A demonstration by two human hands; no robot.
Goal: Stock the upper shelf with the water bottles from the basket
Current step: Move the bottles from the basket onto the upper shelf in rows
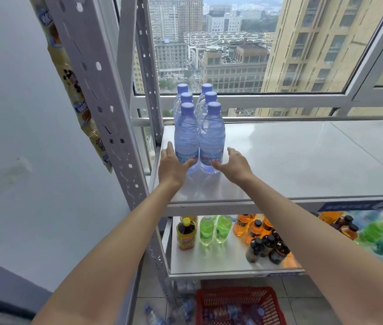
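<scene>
You face a grey metal shelving rack (106,109) set against a window, and its white upper shelf (303,160) is bare across most of its width. At the shelf's left end stand six water bottles (198,127) in two rows running front to back, all upright, long axes vertical, blue caps up. Your left hand (174,164) sits open just beside the front left bottle (186,139), thumb touching its base; your right hand (236,164) is open too, fingertips against the front right bottle (212,139). Neither hand grips anything. The next bottles lie far below both hands, in the red basket (239,301) on the floor, jumbled on their sides as far as the blur allows. The basket sits closer to your right arm.
</scene>
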